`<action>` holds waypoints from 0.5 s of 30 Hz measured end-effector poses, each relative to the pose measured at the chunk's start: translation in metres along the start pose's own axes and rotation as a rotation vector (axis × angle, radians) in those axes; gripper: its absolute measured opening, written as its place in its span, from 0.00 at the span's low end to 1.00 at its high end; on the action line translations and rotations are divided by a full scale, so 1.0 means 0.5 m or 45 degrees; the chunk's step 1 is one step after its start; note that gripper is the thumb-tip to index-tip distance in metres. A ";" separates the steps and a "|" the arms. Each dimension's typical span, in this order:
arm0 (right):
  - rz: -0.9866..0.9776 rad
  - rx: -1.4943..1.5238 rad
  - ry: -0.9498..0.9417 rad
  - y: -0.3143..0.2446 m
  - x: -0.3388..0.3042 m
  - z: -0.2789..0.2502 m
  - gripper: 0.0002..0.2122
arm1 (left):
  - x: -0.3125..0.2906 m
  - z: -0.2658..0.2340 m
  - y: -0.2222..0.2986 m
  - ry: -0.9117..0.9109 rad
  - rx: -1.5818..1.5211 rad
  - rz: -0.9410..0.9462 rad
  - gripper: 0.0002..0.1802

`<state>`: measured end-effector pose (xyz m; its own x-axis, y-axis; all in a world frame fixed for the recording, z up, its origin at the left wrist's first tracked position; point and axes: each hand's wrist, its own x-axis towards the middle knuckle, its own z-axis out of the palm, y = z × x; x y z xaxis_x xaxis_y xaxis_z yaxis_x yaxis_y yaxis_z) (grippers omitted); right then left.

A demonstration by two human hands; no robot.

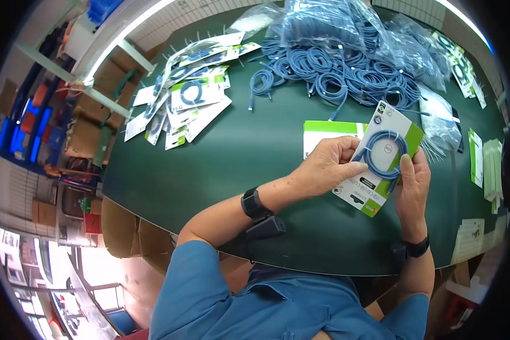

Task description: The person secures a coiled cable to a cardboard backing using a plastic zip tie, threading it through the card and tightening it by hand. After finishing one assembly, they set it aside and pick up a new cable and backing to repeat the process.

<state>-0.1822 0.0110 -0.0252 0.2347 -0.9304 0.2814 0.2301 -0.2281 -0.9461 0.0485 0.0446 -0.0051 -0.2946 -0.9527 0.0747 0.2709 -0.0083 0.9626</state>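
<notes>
Both my hands hold a white and green backing card [354,190] above the table, tilted. A coiled blue cable [374,148] lies against its face, with white ties across the coil. My left hand [328,167] grips the card's left edge, its thumb on the coil. My right hand [413,178] pinches the right edge, thumb beside the coil; its other fingers are partly behind the card. Beneath the held card, another green and white card [323,129] lies on the table. White cable ties [433,148] fan out near my right hand.
The dark green table [249,144] carries a pile of cards with cables [192,93] at the far left. Loose coiled blue cables [317,71] and clear plastic bags [323,25] heap at the back. A white plastic packet [439,119] and card stacks [492,170] sit on the right.
</notes>
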 end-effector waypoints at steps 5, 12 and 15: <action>0.036 -0.163 -0.115 -0.022 -0.005 0.004 0.22 | -0.034 -0.051 0.019 0.277 -0.006 0.009 0.17; 0.275 -0.291 -0.150 -0.017 0.004 -0.011 0.17 | -0.006 -0.316 0.096 0.803 -0.069 0.280 0.15; 0.286 -0.300 -0.157 -0.011 0.002 -0.005 0.15 | 0.034 -0.555 0.172 0.858 -0.024 0.448 0.10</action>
<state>-0.1854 0.0104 -0.0200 0.3707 -0.9265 0.0653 -0.0615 -0.0947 -0.9936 0.3213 -0.0565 0.0065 0.4342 -0.8794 0.1956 0.2625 0.3312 0.9063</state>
